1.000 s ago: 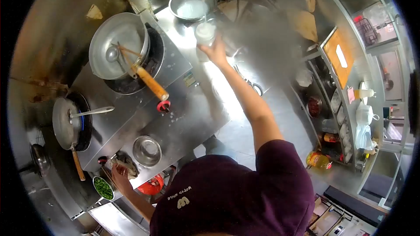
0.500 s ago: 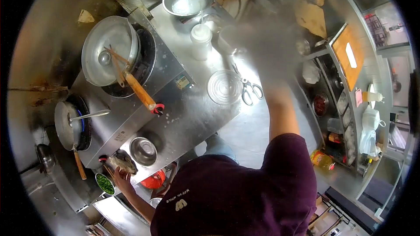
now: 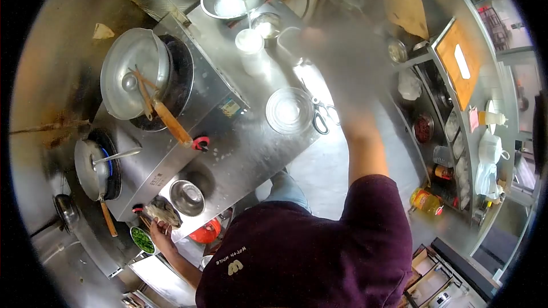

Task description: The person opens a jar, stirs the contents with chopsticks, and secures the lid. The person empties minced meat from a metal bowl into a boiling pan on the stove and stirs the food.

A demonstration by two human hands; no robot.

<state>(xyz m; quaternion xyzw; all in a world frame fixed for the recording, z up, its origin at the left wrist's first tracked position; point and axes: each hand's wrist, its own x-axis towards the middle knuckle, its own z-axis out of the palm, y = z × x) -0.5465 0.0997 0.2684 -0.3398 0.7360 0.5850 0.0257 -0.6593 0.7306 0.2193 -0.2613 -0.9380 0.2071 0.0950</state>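
Note:
At the lower left, my left hand (image 3: 162, 236) has its fingers curled round thin brown chopsticks (image 3: 146, 222). Its fingertips are beside a crumpled grey cloth (image 3: 163, 212) on the counter edge. A white bowl of chopped green herbs (image 3: 142, 239) is just left of that hand, and a steel bowl (image 3: 187, 198) lies to its right. My right forearm (image 3: 367, 148) stretches up and away over the counter. A grey smear in the picture hides most of the right hand, so its fingers and anything in them cannot be made out.
A large wok (image 3: 128, 74) with a ladle and a smaller pan (image 3: 91, 165) over a blue flame are on the left. Black-handled scissors (image 3: 321, 121), a round clear lid (image 3: 289, 111), a white squeeze bottle (image 3: 251, 51) and a steel basin (image 3: 234, 0) occupy the counter.
The view has shifted slightly. My right forearm now covers part of the scissors' handles. My left hand stays by the cloth, its fingers a little nearer to it.

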